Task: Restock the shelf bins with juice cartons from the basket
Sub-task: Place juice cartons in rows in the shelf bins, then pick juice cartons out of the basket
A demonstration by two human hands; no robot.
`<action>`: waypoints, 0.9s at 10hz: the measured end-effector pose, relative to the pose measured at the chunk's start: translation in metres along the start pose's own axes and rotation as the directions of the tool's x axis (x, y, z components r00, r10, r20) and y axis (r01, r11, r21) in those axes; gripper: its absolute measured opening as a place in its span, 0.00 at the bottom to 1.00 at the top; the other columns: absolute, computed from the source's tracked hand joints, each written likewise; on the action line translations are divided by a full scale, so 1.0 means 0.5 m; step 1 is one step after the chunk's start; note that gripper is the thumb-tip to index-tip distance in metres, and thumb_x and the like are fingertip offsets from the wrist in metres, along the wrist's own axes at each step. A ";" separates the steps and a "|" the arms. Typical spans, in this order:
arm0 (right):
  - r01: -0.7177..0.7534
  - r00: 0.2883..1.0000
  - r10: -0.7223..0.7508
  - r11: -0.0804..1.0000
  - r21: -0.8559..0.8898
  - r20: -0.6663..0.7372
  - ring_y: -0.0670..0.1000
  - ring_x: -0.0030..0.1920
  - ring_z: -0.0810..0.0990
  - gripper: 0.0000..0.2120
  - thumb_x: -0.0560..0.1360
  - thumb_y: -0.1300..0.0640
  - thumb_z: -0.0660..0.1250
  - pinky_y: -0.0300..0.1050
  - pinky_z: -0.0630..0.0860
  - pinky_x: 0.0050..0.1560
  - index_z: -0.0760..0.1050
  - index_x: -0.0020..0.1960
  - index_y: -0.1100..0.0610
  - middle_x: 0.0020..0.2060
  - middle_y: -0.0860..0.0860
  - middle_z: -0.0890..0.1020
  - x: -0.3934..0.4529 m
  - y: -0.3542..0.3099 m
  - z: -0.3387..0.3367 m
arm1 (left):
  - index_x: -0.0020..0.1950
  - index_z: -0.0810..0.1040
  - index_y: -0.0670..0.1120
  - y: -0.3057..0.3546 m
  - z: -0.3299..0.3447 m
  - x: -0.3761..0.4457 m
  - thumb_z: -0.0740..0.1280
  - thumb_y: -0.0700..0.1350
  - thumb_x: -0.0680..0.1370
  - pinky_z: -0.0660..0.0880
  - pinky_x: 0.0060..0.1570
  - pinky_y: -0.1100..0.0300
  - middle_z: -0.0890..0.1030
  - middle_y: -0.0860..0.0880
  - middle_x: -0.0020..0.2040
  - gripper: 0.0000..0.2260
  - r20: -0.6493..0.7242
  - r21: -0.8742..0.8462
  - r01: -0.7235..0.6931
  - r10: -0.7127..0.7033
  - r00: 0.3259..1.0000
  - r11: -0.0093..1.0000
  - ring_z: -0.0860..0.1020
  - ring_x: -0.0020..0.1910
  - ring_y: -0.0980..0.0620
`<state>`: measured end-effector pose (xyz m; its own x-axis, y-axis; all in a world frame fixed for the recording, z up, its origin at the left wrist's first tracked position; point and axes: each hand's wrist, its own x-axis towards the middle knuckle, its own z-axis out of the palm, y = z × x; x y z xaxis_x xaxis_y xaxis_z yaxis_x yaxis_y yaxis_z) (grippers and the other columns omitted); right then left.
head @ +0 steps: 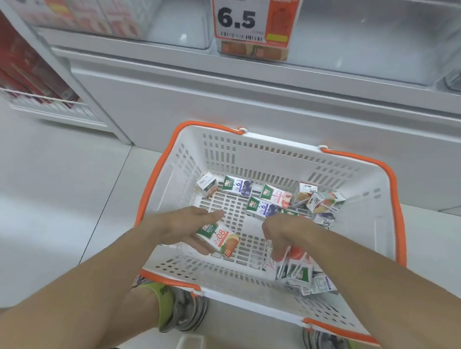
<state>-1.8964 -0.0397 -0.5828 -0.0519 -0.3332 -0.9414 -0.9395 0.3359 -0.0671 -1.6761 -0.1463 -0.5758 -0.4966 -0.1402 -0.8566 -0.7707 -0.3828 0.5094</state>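
White basket (252, 159) on floor below bins (179, 28): left hand (183, 229) grasps 1 carton (218, 239), long axis slanting down-right; right hand (282, 237) clenches a bunch (296, 267); loose cartons (265, 203) lie beyond, nearer right hand.

Pale tiled floor (48, 184); white shelving unit (255, 103); orange price tag (256, 15); red packs (23, 64) left.

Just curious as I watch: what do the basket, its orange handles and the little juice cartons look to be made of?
Basket: looks like moulded white plastic, matte, with slotted walls and floor. Orange handles: probably smooth plastic too, slightly glossy. Juice cartons: seemingly coated paperboard, with printed faces and sharp folded edges; the one in the left hand shows a faint sheen.
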 end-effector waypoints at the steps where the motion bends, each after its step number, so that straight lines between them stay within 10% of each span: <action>1: 0.121 0.974 -0.072 0.968 0.220 -0.216 0.52 0.44 0.82 0.22 0.66 0.54 0.81 0.47 0.81 0.43 0.78 0.55 0.58 0.51 0.51 0.81 -0.037 0.029 -0.033 | 0.70 0.70 0.39 0.065 -0.006 -0.052 0.73 0.59 0.74 0.75 0.64 0.45 0.76 0.40 0.68 0.33 -0.033 0.038 -0.006 0.007 0.999 0.999 0.83 0.55 0.43; 2: 0.290 0.920 -0.119 0.847 0.445 -0.374 0.49 0.37 0.80 0.19 0.67 0.51 0.81 0.40 0.76 0.36 0.76 0.50 0.56 0.47 0.52 0.82 -0.093 0.056 -0.070 | 0.54 0.81 0.40 0.161 -0.022 -0.140 0.67 0.48 0.80 0.81 0.51 0.51 0.85 0.41 0.52 0.11 -0.015 0.213 0.018 -0.015 1.000 0.977 0.84 0.52 0.43; 3: 0.474 0.875 -0.138 0.433 0.767 -0.463 0.53 0.34 0.81 0.16 0.67 0.61 0.80 0.42 0.78 0.33 0.74 0.47 0.60 0.40 0.61 0.83 -0.151 0.077 -0.086 | 0.42 0.83 0.46 0.248 -0.045 -0.230 0.67 0.45 0.80 0.79 0.43 0.54 0.85 0.44 0.45 0.08 0.028 0.392 0.039 -0.054 0.998 0.919 0.82 0.46 0.46; 5: 0.559 0.751 -0.194 -0.320 0.764 -0.631 0.59 0.49 0.84 0.11 0.72 0.68 0.72 0.49 0.81 0.50 0.75 0.53 0.62 0.52 0.63 0.84 -0.251 0.058 -0.118 | 0.63 0.77 0.38 0.331 -0.081 -0.317 0.68 0.43 0.76 0.75 0.27 0.62 0.83 0.48 0.37 0.17 -0.209 0.346 -0.024 0.102 0.973 0.938 0.80 0.31 0.54; 6: 0.590 0.674 -0.179 -0.454 0.668 -0.717 0.63 0.55 0.83 0.21 0.72 0.72 0.70 0.52 0.83 0.52 0.74 0.63 0.64 0.56 0.63 0.83 -0.293 0.021 -0.127 | 0.62 0.77 0.37 0.366 -0.025 -0.363 0.65 0.43 0.80 0.73 0.24 0.66 0.81 0.53 0.30 0.14 -0.271 0.320 -0.153 0.245 0.931 0.935 0.79 0.27 0.59; 7: 0.704 0.605 -0.079 -0.410 0.580 -0.792 0.64 0.50 0.84 0.27 0.68 0.73 0.73 0.56 0.83 0.51 0.74 0.65 0.63 0.56 0.64 0.81 -0.332 -0.013 -0.139 | 0.58 0.78 0.39 0.374 -0.012 -0.367 0.65 0.46 0.81 0.70 0.23 0.70 0.79 0.55 0.26 0.11 -0.221 0.432 -0.270 0.391 0.893 0.861 0.76 0.23 0.62; 9: 0.880 0.291 0.130 0.352 0.318 -0.948 0.45 0.44 0.82 0.29 0.59 0.53 0.85 0.41 0.80 0.44 0.78 0.57 0.44 0.46 0.48 0.81 -0.375 -0.055 -0.167 | 0.54 0.82 0.53 0.383 -0.018 -0.391 0.69 0.73 0.65 0.65 0.33 0.53 0.77 0.36 0.38 0.29 -0.140 0.504 -0.445 0.579 0.803 0.740 0.72 0.35 0.46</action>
<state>-1.8891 -0.0603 -0.3769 -0.4578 -0.8885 0.0309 -0.2683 0.1050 -0.9576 -1.7231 -0.2004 -0.3112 -0.7890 -0.4622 -0.4048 -0.5506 0.2395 0.7997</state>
